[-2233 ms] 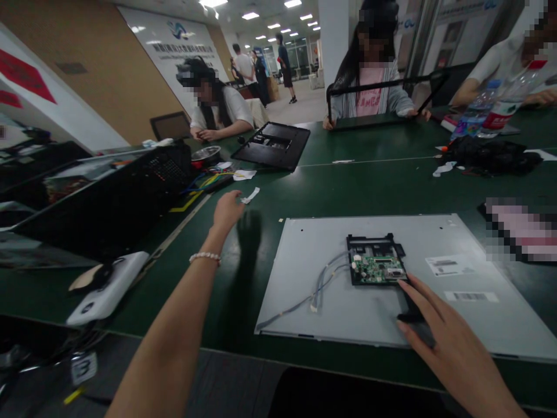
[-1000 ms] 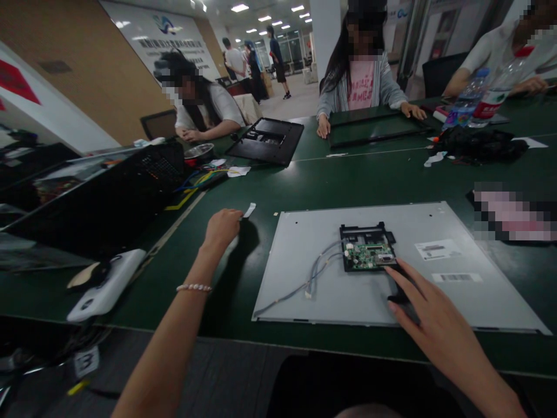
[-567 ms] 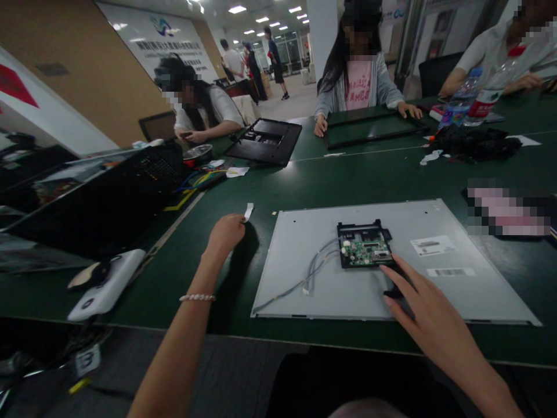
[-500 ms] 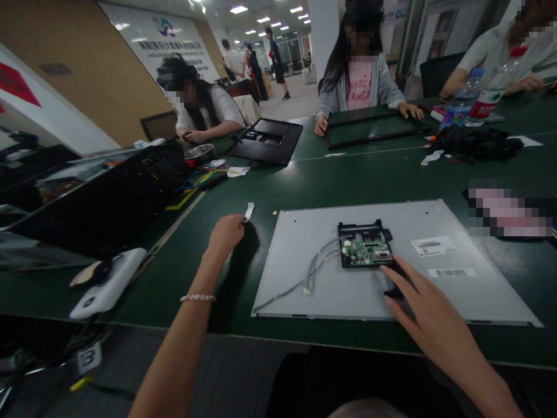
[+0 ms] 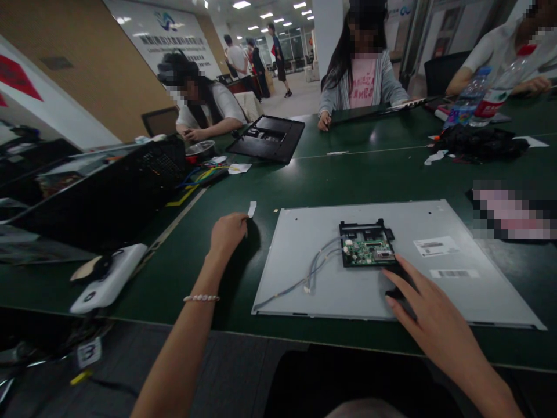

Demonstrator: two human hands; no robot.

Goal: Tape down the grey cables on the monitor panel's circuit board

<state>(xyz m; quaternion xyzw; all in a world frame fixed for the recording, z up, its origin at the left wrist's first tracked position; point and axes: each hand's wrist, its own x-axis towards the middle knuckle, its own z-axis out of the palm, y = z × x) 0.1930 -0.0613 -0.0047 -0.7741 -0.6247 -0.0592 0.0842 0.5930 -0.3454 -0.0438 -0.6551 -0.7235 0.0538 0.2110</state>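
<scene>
My left hand (image 5: 229, 232) pinches a short white strip (image 5: 252, 209), perhaps tape, just above the green tabletop. Left of centre, nothing else touches that hand. Flat on the table lies a grey metal display panel (image 5: 300, 244), its back facing up. A black plastic frame holding a green circuit board (image 5: 369, 251) rests on the panel, with grey cables (image 5: 314, 268) trailing to the left. My right hand (image 5: 429, 305) is over the panel, fingers apart, the fingertips at the lower right corner of the board's frame. Two white labels (image 5: 436, 246) are on the panel to the right.
A black monitor cover (image 5: 267, 139) lies across the table. Left stand an opened black case (image 5: 100, 197) and a white device (image 5: 108, 278). Bottles (image 5: 494, 96), a black bundle (image 5: 478, 142) and a blurred pink item (image 5: 513, 212) are right. A co-worker opposite holds a black frame (image 5: 378, 113).
The co-worker opposite has tilted the black frame, which now appears edge-on. My hands have hardly moved; the left still holds the white strip. The view has shifted slightly.
</scene>
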